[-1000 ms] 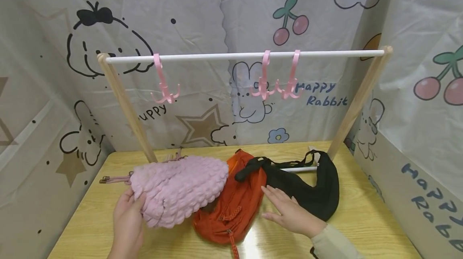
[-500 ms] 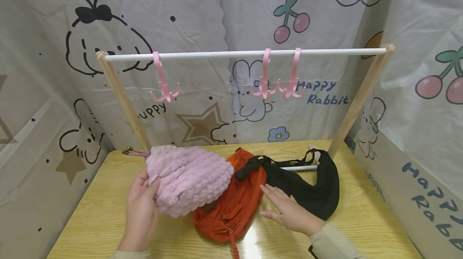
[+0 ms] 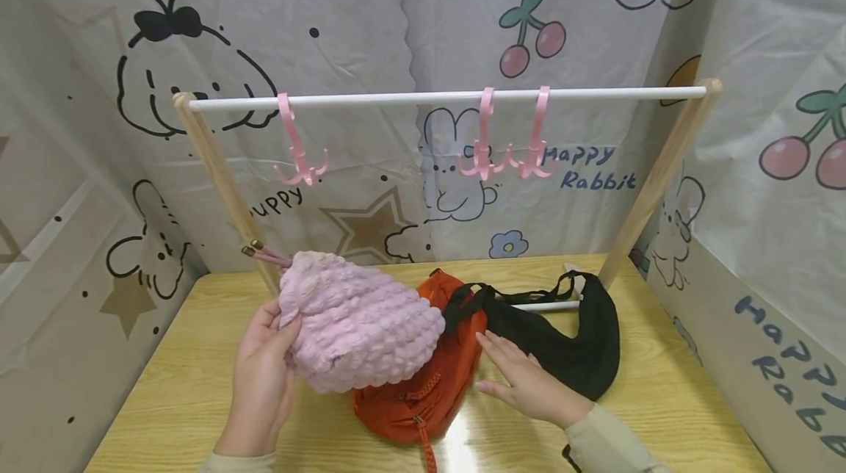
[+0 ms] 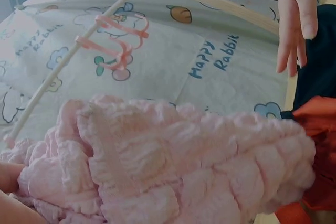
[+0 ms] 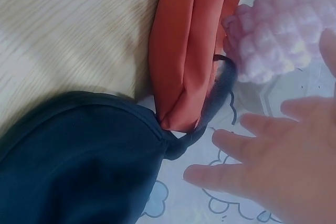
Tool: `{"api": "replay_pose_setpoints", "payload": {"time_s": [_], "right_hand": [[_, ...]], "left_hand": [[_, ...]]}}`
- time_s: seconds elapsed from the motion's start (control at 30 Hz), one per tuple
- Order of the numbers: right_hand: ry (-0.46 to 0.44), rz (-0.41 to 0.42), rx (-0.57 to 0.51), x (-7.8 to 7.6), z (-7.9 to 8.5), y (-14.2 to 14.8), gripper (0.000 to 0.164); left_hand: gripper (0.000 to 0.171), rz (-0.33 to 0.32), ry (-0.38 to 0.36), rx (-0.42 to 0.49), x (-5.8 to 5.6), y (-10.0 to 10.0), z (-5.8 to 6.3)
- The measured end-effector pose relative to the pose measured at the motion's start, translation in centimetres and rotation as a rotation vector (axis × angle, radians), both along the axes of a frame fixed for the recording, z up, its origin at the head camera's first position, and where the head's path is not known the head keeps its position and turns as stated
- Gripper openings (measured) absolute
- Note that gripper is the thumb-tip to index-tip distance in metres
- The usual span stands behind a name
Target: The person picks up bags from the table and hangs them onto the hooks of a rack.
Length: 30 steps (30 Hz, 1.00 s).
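Note:
My left hand (image 3: 266, 370) pinches the left end of a puffy pink quilted bag (image 3: 360, 322), thumb on the near side. The bag is held up over the table, its pink drawcords with metal tips pointing up and left. Its right end overlaps an orange bag (image 3: 423, 392) that lies on the table with a braided zip pull. My right hand (image 3: 532, 388) hovers beside the orange bag with straight, spread fingers and holds nothing. Just beyond it lies a black shoulder bag (image 3: 562, 348), its strap across the orange one. In the right wrist view the black bag (image 5: 89, 156) fills the lower left.
Behind the bags stands a rack with a white rail (image 3: 396, 99) and wooden legs. Three pink hooks hang from it: a left hook (image 3: 300, 146), a middle hook (image 3: 485, 142) and a right hook (image 3: 534, 142). Printed cloth (image 3: 357, 25) encloses the wooden table (image 3: 178, 377).
My left hand has lifted the pink bag and carried it to the right, so it covers more of the orange bag. The right hand has stayed almost still.

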State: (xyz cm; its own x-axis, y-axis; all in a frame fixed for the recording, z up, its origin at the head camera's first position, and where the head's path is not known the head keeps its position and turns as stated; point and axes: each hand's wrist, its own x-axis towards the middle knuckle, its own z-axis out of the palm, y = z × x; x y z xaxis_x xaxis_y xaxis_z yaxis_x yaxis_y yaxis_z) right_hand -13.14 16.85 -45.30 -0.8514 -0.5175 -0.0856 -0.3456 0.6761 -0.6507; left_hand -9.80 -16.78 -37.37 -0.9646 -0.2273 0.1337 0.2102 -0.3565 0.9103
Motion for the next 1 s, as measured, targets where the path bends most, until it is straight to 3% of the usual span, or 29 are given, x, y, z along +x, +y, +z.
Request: {"api": "replay_pose_setpoints", "payload": {"time_s": [0.17,0.33,0.5,0.6,0.8,1.0], "right_hand": [[-0.019,-0.047,-0.101,-0.3,0.0,-0.4,0.079],[-0.076,-0.175,-0.259,-0.5,0.2,-1.2,0.072],[-0.096,-0.299,-0.361,-0.9,0.2,-1.6,0.061],[-0.162,-0.332,-0.410,-1.2,0.2,-1.6,0.056],[-0.390,-0.311,-0.550,-2.0,0.2,-1.2,0.064],[-0.547,-0.193,-0.665,-2.7,0.3,-0.8,0.068]], "left_hand": [[0.029,-0.078,0.097,0.065,0.2,-0.1,0.0],[0.030,-0.168,0.193,0.119,0.4,0.1,0.2],[0.031,-0.242,0.270,0.115,0.5,0.6,0.4],[0.033,-0.299,0.310,0.099,0.5,0.9,0.5],[0.039,-0.395,0.373,0.061,0.5,1.3,0.3],[0.041,-0.474,0.432,0.072,0.5,1.5,-0.1]]}}
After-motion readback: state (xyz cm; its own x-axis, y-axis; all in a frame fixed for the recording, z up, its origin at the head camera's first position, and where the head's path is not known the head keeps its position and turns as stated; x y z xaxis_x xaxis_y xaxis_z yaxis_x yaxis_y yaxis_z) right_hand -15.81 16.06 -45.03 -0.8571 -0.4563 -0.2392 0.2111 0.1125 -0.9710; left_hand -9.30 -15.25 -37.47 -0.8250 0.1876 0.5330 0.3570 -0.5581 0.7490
